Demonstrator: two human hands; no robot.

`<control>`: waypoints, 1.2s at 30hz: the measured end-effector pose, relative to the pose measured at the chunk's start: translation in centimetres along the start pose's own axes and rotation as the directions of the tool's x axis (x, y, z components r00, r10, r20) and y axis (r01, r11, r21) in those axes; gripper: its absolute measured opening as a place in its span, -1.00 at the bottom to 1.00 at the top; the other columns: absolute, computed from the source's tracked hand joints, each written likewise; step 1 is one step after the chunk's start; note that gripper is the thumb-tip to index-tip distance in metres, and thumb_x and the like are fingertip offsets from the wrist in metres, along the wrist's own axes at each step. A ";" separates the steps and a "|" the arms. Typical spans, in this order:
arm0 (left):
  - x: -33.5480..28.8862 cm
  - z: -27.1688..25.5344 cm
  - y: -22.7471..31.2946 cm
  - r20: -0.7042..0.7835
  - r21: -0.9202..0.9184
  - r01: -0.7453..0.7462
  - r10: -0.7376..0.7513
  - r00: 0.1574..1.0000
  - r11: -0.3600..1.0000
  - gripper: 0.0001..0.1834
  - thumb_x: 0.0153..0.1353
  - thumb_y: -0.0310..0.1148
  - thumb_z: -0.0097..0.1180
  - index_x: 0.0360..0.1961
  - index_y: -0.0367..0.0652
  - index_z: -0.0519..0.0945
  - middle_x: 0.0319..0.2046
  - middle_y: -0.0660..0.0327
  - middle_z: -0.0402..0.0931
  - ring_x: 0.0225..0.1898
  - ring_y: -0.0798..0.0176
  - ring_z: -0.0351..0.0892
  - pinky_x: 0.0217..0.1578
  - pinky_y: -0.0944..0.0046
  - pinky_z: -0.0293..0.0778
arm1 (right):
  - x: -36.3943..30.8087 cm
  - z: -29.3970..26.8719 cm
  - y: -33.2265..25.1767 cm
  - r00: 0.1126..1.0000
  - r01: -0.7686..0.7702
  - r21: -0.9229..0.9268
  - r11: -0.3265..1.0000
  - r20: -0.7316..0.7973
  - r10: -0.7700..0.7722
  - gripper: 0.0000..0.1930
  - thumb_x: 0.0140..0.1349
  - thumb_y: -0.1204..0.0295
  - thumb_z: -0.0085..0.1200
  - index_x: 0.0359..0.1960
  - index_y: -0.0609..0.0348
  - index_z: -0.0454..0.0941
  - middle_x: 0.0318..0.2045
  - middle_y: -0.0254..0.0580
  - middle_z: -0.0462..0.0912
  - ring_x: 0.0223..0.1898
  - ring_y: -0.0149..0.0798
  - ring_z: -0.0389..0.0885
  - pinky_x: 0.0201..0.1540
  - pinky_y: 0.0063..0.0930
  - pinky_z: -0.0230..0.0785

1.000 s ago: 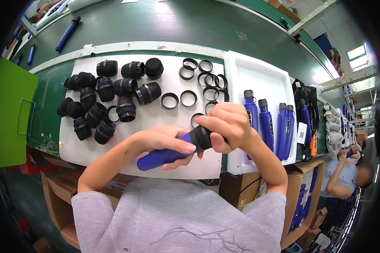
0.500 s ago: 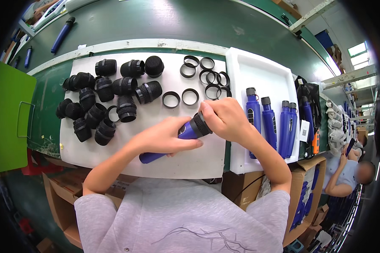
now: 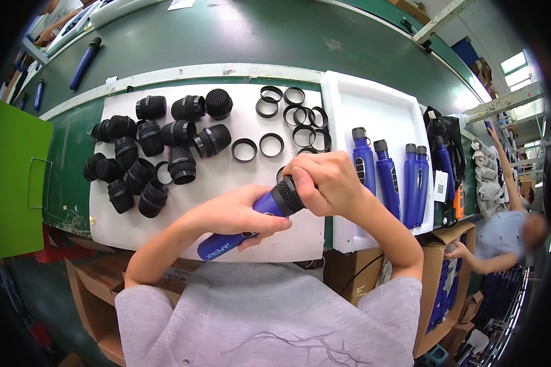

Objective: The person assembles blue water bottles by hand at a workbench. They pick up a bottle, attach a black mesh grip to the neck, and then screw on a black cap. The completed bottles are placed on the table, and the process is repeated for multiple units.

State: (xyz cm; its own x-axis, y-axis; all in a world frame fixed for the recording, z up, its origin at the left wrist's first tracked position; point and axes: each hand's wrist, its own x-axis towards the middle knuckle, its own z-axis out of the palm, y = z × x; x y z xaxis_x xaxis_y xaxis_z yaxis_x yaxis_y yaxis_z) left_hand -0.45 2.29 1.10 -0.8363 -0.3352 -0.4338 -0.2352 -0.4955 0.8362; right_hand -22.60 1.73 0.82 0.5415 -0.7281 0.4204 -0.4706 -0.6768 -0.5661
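Observation:
A blue microphone with a black mesh head lies slantwise between my hands above the white sheet. My left hand is closed around the blue body. My right hand has its fingers wrapped over the mesh head, so its tip is hidden. Several loose black microphone heads lie to the left on the white sheet. Farther off, beyond my hands, are several thin black rings, some overlapping. One ring is partly covered by my right hand.
At the right, a white foam tray holds several blue microphone bodies. A black bag sits beyond it. Cardboard boxes stand below the bench edge. A green panel rises at left. Another person works at far right.
The microphone has turned about its length, bringing light markings on its body into view. My right hand has shifted slightly nearer to me. The person at far right has raised one arm.

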 end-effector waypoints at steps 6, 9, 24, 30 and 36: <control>1.5 0.2 -0.8 -0.211 0.214 0.021 0.026 0.977 0.977 -0.70 0.22 -0.26 0.27 -0.23 -0.27 0.50 -0.66 0.27 0.48 -0.71 0.39 0.48 -0.65 0.35 0.34 | 0.5 -0.1 0.8 0.946 -0.254 -0.056 0.966 0.195 0.260 -0.70 0.29 0.34 -0.09 -0.56 0.21 0.53 -0.70 -0.03 0.50 -0.64 0.10 0.50 -0.51 -0.10 0.37; 1.1 0.2 -0.6 -0.192 0.294 -0.087 0.148 0.970 0.952 -0.69 0.24 -0.28 0.24 -0.16 -0.29 0.50 -0.62 0.26 0.51 -0.68 0.39 0.51 -0.65 0.36 0.35 | 0.2 0.0 0.4 0.981 -0.153 -0.054 0.987 0.115 0.159 -0.74 0.26 0.35 -0.07 -0.53 0.17 0.56 -0.69 -0.07 0.51 -0.66 0.04 0.50 -0.53 -0.16 0.36; 0.3 -0.7 0.0 0.087 -0.033 0.054 -0.051 0.995 0.998 -0.66 0.25 -0.17 0.26 -0.37 -0.22 0.45 -0.67 0.27 0.44 -0.76 0.38 0.44 -0.73 0.32 0.40 | 0.0 0.2 0.5 0.955 0.277 -0.167 0.946 -0.061 -0.290 -0.91 0.12 0.40 0.04 -0.45 0.10 0.56 -0.61 -0.31 0.53 -0.69 -0.23 0.48 -0.58 -0.35 0.35; 1.4 -0.4 -0.5 -0.175 0.219 0.018 0.021 0.984 0.975 -0.71 0.21 -0.23 0.25 -0.32 -0.24 0.50 -0.70 0.28 0.47 -0.74 0.38 0.47 -0.67 0.33 0.37 | 0.3 0.6 0.7 0.966 -0.188 -0.085 0.978 0.163 0.200 -0.74 0.25 0.34 -0.07 -0.54 0.15 0.56 -0.65 -0.05 0.57 -0.62 0.06 0.55 -0.49 -0.11 0.41; 1.0 -0.1 0.1 -0.141 0.242 -0.051 0.087 0.986 0.969 -0.67 0.24 -0.20 0.25 -0.24 -0.27 0.48 -0.66 0.28 0.49 -0.70 0.38 0.50 -0.64 0.34 0.40 | 0.4 0.2 0.5 0.988 -0.105 -0.053 0.993 0.103 0.110 -0.76 0.23 0.33 -0.04 -0.55 0.13 0.55 -0.70 -0.09 0.51 -0.65 0.01 0.51 -0.54 -0.16 0.35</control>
State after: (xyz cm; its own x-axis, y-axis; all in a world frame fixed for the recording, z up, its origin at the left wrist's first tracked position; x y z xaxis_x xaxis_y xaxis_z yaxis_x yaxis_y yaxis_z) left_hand -1.29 1.87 0.68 -0.7755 -0.4864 -0.4025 -0.3052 -0.2693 0.9134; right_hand -22.44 1.09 0.54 0.5552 -0.7832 0.2798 -0.5612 -0.6011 -0.5690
